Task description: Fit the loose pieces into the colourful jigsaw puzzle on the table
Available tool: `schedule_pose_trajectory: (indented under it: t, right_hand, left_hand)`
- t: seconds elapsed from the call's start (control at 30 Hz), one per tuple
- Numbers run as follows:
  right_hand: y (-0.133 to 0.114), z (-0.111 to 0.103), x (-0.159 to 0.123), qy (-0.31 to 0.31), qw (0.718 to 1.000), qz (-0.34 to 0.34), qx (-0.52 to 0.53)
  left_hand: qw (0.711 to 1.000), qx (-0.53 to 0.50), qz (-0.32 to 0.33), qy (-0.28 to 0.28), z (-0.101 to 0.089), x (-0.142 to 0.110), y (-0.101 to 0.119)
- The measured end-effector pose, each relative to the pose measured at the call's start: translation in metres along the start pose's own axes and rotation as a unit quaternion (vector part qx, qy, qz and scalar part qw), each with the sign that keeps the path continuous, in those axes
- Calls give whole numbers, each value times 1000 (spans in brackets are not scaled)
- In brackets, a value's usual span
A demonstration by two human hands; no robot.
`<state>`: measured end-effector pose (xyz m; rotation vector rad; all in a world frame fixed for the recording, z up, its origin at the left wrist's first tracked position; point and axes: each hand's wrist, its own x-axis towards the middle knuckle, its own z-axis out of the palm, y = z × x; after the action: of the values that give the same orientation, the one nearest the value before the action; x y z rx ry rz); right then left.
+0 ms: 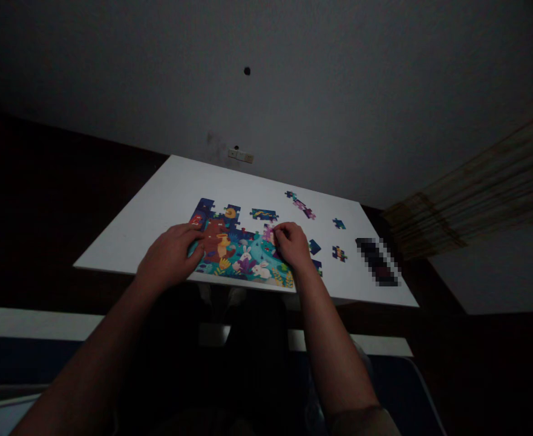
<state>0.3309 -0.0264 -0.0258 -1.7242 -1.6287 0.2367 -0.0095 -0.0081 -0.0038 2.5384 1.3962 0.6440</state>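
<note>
A partly joined colourful jigsaw puzzle (234,248) with a bear and rabbits lies near the front edge of a white table (166,194). My left hand (170,257) rests on the puzzle's left edge, fingers curled and pressing down on it. My right hand (293,245) sits on the puzzle's right side, fingers pinched on a small piece (270,233) at the upper right of the joined part.
Loose pieces lie on the table: a blue strip (264,214), a purple cluster (301,204), and single pieces (339,223) (339,253) to the right. A dark blurred flat object (377,260) lies at the table's right end. A wall stands behind; a curtain (475,200) hangs at right.
</note>
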Motion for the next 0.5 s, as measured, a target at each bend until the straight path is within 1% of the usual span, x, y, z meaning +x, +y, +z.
schedule_pose_trajectory:
  t: [0.3, 0.5]
  right_hand:
    - [-1, 0, 0, -4, 1000, 4, -9]
    - [-5, -3, -1, -6, 1000, -3, -11]
  left_hand:
    - [1000, -3, -6, 4, 2, 0, -2]
    - [1000, 5, -7, -3, 1, -1, -2]
